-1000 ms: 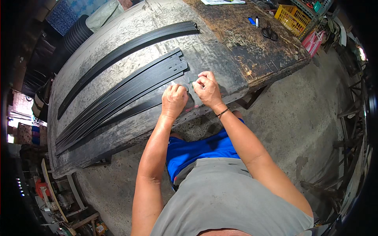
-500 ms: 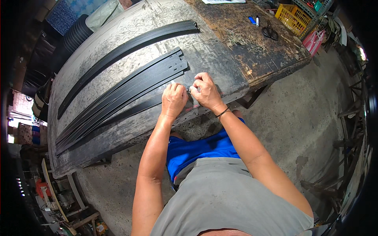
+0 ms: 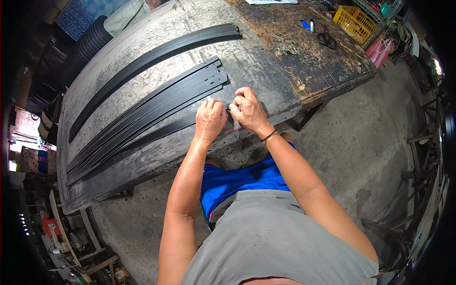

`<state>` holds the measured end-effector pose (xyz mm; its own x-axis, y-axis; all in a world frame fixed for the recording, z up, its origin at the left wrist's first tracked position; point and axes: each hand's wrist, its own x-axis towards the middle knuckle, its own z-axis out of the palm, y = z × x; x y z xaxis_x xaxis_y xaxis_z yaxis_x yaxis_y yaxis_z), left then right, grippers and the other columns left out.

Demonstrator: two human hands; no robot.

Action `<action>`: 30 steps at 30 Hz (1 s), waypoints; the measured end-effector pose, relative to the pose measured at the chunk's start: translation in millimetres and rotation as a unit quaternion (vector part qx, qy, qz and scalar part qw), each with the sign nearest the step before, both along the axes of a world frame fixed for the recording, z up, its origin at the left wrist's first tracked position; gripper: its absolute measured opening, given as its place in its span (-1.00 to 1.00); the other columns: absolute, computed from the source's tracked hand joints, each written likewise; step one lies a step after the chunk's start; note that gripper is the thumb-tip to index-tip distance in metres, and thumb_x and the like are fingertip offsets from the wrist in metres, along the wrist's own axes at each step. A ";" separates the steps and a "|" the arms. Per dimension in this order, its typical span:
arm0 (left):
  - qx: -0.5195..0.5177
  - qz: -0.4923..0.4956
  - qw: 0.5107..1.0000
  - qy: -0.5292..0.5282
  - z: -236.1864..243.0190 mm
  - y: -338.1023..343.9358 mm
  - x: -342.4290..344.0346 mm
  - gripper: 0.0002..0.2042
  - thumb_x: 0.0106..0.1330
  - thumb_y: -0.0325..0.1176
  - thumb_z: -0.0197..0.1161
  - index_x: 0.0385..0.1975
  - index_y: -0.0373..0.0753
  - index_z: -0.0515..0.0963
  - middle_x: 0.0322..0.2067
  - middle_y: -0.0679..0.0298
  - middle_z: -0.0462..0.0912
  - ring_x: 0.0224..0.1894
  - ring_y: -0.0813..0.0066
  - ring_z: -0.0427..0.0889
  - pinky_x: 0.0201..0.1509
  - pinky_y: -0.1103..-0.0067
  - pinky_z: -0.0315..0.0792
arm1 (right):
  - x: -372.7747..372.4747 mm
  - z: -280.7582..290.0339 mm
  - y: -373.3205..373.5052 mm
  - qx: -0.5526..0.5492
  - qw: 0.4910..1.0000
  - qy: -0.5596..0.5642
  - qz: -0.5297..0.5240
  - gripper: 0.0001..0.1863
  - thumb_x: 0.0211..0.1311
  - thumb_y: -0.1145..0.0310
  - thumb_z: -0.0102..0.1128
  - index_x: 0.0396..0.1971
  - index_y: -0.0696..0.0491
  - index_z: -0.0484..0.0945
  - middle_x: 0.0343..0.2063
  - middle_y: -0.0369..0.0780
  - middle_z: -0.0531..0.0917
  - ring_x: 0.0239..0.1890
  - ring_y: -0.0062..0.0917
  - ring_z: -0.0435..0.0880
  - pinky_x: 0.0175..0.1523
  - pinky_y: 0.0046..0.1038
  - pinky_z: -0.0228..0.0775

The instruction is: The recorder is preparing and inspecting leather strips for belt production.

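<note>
My left hand (image 3: 210,118) is closed on the end of a single black strip (image 3: 161,130) near the front edge of the worn grey table (image 3: 261,66). My right hand (image 3: 248,109) is just to its right, fingers bent and pinching at the strip's tip; what is between the fingertips is too small to make out. Behind my hands lies a pile of flat black strips (image 3: 161,99) with rounded, slotted ends. Farther back lies another long black bundle (image 3: 152,57).
On the dark board (image 3: 304,57) at the back right lie scissors (image 3: 327,41), markers (image 3: 308,26), scraps (image 3: 287,45) and paper (image 3: 270,1). A yellow crate (image 3: 351,23) stands beyond. Dark rolls (image 3: 85,47) are at the back left; metal racks (image 3: 422,171) stand right.
My right hand has moved slightly left and closer to the strip's end beside my left hand, its fingertips drawing together there. My left hand has shifted very little.
</note>
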<state>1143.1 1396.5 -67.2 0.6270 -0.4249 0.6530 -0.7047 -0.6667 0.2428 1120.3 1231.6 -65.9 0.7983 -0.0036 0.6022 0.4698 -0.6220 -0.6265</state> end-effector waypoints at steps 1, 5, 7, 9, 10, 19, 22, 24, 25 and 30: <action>0.002 0.002 1.000 0.000 -0.5 0.5 0.0 -0.89 0.07 -0.53 0.28 -0.45 -0.26 0.49 -0.38 0.16 0.57 -0.34 0.12 0.55 -0.27 0.32 0.49 | -0.1 0.3 0.5 -0.002 1.000 0.002 0.000 -0.89 -0.01 0.45 0.27 -0.57 0.18 0.57 -0.23 -0.10 0.53 -0.15 -0.20 0.55 0.02 -0.28 0.44; 0.006 0.002 1.000 0.004 0.5 -0.7 -0.3 -0.90 0.08 -0.53 0.28 -0.45 -0.26 0.49 -0.38 0.17 0.57 -0.34 0.12 0.56 -0.27 0.32 0.49 | -0.4 0.4 -0.9 -0.010 1.000 -0.007 -0.002 -0.89 -0.01 0.45 0.27 -0.56 0.18 0.57 -0.23 -0.10 0.53 -0.14 -0.20 0.55 0.03 -0.28 0.44; 0.005 0.003 1.000 0.003 -0.5 -0.6 -0.4 -0.90 0.08 -0.53 0.28 -0.45 -0.25 0.49 -0.38 0.17 0.57 -0.33 0.13 0.56 -0.27 0.32 0.48 | -0.5 -0.1 -1.0 -0.011 1.000 -0.011 0.000 -0.89 -0.01 0.46 0.27 -0.56 0.18 0.57 -0.23 -0.10 0.52 -0.14 -0.20 0.54 0.03 -0.28 0.43; 0.003 0.004 1.000 0.003 0.1 -1.6 -0.5 -0.90 0.08 -0.53 0.28 -0.45 -0.25 0.49 -0.37 0.18 0.57 -0.33 0.13 0.55 -0.27 0.33 0.48 | 0.1 -1.5 -1.5 -0.010 1.000 -0.010 0.000 -0.89 0.00 0.45 0.27 -0.56 0.18 0.57 -0.22 -0.10 0.52 -0.13 -0.20 0.54 0.03 -0.28 0.43; -0.002 0.004 1.000 0.001 0.4 -2.4 -0.7 -0.90 0.08 -0.53 0.28 -0.46 -0.25 0.49 -0.39 0.18 0.57 -0.35 0.13 0.56 -0.28 0.32 0.48 | 0.2 -2.0 -1.8 -0.009 1.000 -0.010 0.000 -0.88 0.00 0.45 0.28 -0.56 0.17 0.56 -0.21 -0.10 0.52 -0.13 -0.20 0.54 0.03 -0.28 0.43; -0.060 -0.045 0.990 0.118 11.4 19.9 -9.7 -0.93 0.02 -0.52 0.25 -0.53 -0.28 0.49 -0.31 0.17 0.67 -0.29 0.19 0.68 -0.20 0.41 0.55 | 0.1 -2.7 -2.8 0.013 1.000 0.027 0.006 -0.85 0.03 0.40 0.30 -0.55 0.15 0.55 -0.20 -0.11 0.50 -0.11 -0.20 0.52 0.03 -0.28 0.42; -0.061 -0.058 0.986 0.146 12.1 23.8 -11.7 -0.91 0.01 -0.47 0.26 -0.59 -0.30 0.49 -0.23 0.16 0.69 -0.24 0.21 0.70 -0.16 0.44 0.56 | -0.1 -2.7 -1.7 0.006 0.999 0.030 0.007 -0.85 0.03 0.40 0.31 -0.55 0.15 0.55 -0.19 -0.11 0.50 -0.10 -0.20 0.52 0.04 -0.28 0.42; -0.064 -0.057 0.984 0.158 12.6 24.6 -12.8 -0.88 0.00 -0.43 0.27 -0.63 -0.31 0.49 -0.21 0.14 0.70 -0.23 0.21 0.71 -0.15 0.45 0.56 | 0.0 -2.6 -2.5 0.004 1.000 0.027 0.010 -0.85 0.03 0.40 0.31 -0.55 0.15 0.55 -0.19 -0.11 0.50 -0.09 -0.20 0.51 0.04 -0.28 0.42; -0.063 -0.062 0.983 0.159 13.4 25.4 -13.8 -0.85 -0.01 -0.41 0.29 -0.66 -0.32 0.49 -0.21 0.14 0.70 -0.24 0.20 0.70 -0.16 0.45 0.56 | 0.0 -2.6 -2.9 0.003 1.000 0.024 0.012 -0.85 0.02 0.40 0.31 -0.55 0.15 0.55 -0.18 -0.11 0.50 -0.09 -0.20 0.51 0.04 -0.28 0.42; -0.062 -0.069 0.984 0.154 12.8 25.7 -14.0 -0.78 -0.01 -0.35 0.31 -0.71 -0.33 0.46 -0.20 0.12 0.70 -0.26 0.18 0.70 -0.19 0.44 0.55 | -0.9 -1.0 -2.1 -0.004 0.999 0.033 0.009 -0.85 0.02 0.40 0.32 -0.55 0.14 0.56 -0.18 -0.10 0.50 -0.08 -0.19 0.51 0.05 -0.28 0.42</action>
<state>1129.1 1422.2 -54.4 0.7448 -0.4490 0.4937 -0.6671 -0.5215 0.5320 1119.4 1229.4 -66.9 0.8357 0.0164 0.5489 0.4395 -0.6193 -0.6506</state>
